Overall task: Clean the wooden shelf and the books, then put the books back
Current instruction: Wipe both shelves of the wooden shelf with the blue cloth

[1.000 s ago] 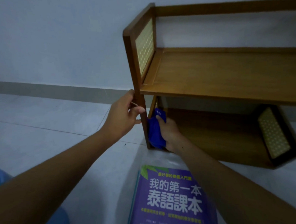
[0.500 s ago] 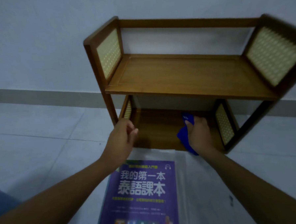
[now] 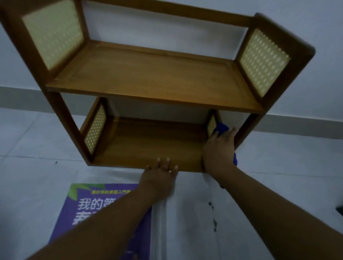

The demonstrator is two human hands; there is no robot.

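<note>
Purple book [image 3: 87, 205] lies flat on the floor [image 3: 31, 196], near left, partly under the left forearm. Left hand [image 3: 159, 176] rests on the near edge of the lower board, fingers straight and slightly spread, holding nothing. Wooden shelf [image 3: 144, 79] stands against the wall, both boards bare. Right hand [image 3: 217, 153] presses a blue cloth [image 3: 221, 128] flat at the lower board's right end, fingers extended.

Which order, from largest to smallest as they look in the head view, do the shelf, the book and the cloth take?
1. shelf, clearly largest.
2. book, though the left arm and the frame edge hide part of it.
3. cloth, smallest; the right hand covers most of it.
</note>
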